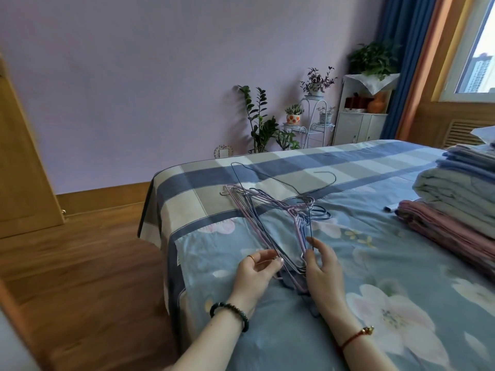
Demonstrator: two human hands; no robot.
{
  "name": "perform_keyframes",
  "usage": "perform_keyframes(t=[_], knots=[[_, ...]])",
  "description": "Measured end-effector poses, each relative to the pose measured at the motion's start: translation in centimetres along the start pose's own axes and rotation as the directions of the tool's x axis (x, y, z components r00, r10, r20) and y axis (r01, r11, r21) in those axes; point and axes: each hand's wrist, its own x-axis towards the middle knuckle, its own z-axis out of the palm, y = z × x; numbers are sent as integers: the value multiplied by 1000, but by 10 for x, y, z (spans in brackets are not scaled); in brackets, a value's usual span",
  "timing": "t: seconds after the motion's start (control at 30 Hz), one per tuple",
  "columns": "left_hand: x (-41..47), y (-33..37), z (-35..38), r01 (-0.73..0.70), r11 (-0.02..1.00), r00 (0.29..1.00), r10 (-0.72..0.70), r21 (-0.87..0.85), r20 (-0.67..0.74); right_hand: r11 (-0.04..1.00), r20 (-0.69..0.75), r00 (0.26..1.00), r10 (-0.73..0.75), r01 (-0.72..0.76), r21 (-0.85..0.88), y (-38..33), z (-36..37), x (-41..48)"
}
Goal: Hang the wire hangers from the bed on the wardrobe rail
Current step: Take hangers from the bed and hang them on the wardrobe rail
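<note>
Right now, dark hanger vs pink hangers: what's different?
The dark hanger is one wide-spread wire; the pink hangers are several, bunched and overlapping. The dark hanger's hook lies farther from the person than the pink hangers' hooks. Both are thin wire, lying on the bed.

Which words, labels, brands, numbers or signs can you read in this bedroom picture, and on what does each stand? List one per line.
No text can be read.
The wire hangers, bed cover, folded bedding and plant pot show no lettering.
Small tag on the bed cover's edge: too small to read.
</note>
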Motion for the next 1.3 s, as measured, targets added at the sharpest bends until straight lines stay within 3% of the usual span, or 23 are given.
perform_keyframes(t=[0.13,0.33,0.67,0.93,1.3], knots=[[-4,16,-3,-52,998,997,54,-43,48,968,3,1000,-28,26,251,-18,-4,-6],[-20,68,-21,-149,979,986,158,-140,60,853,157,984,-89,-6,521,-62,-9,-24],[-73,165,-103,-371,926,926,364,-72,-98,759,355,890,-287,-15,651,-148,27,-58],[-143,230,-191,-530,848,788,505,31,-352,648,469,717,-515,-32,761,-233,78,-102],[-275,309,-310,-630,764,523,550,138,-651,496,526,460,-715,-197,846,-364,149,-199]])
